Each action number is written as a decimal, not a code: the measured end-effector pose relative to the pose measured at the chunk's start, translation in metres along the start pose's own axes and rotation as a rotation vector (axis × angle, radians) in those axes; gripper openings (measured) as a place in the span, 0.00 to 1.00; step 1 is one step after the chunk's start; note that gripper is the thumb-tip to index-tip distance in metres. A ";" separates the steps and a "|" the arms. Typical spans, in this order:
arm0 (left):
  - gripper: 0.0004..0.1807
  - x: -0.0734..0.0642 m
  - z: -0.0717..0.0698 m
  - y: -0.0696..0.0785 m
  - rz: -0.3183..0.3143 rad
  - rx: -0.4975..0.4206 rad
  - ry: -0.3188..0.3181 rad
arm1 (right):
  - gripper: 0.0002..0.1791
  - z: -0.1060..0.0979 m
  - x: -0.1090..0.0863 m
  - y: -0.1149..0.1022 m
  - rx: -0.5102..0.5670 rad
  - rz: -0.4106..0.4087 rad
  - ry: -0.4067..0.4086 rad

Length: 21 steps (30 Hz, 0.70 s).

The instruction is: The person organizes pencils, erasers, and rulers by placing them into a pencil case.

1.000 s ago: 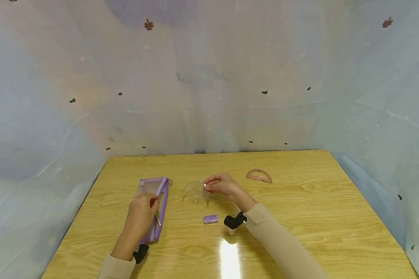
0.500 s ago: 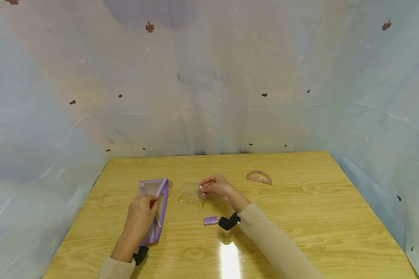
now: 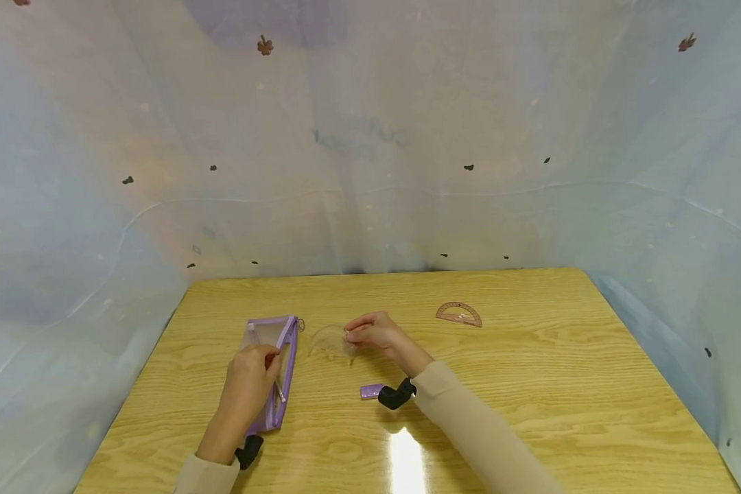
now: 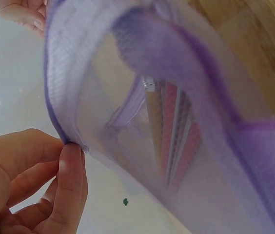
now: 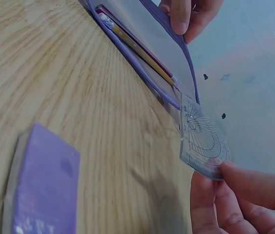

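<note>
My right hand [image 3: 379,334] pinches a clear protractor [image 5: 203,139] near one end, thumb on one face and fingers curled behind it. I hold it up off the desk [image 3: 549,398], just to the right of the pencil case [image 3: 289,370]. From the head view there is a gap between the protractor's far end and the case; from my right wrist that end overlaps the case's rim.

My left hand [image 3: 251,368] grips the purple edge of the case between thumb and fingertip, and the opening gapes. The case has see-through sides and purple trim, and a small ring [image 3: 301,324] hangs at its far end. Inside it lie a yellow pencil [image 5: 140,51] and a dark red one beside it; my left wrist view shows pink-striped ones too, closely bunched.

Nearer me than my right hand, a purple block [image 5: 49,180] lies on the desk, partly hidden in the head view by the black camera [image 3: 397,395] on my wrist. Beyond my right hand and off to its right, a pink protractor [image 3: 459,315] lies flat. Behind the desk hangs a pale cloth [image 3: 370,137] dotted with small dark shapes.
</note>
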<state>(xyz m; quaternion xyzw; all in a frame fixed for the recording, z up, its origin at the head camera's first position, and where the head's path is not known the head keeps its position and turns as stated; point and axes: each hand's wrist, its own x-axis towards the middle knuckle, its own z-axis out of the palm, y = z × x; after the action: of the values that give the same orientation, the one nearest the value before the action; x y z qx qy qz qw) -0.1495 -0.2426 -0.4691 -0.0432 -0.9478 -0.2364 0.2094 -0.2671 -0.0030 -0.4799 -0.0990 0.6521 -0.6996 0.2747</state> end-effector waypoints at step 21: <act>0.04 -0.001 0.002 0.000 0.001 -0.002 0.007 | 0.14 0.025 0.015 0.010 0.036 0.056 0.047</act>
<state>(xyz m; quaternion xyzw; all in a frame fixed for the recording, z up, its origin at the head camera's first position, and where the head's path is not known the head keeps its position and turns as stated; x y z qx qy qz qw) -0.1495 -0.2416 -0.4716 -0.0432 -0.9467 -0.2376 0.2130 -0.2642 -0.0325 -0.4897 -0.0591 0.6480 -0.7055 0.2808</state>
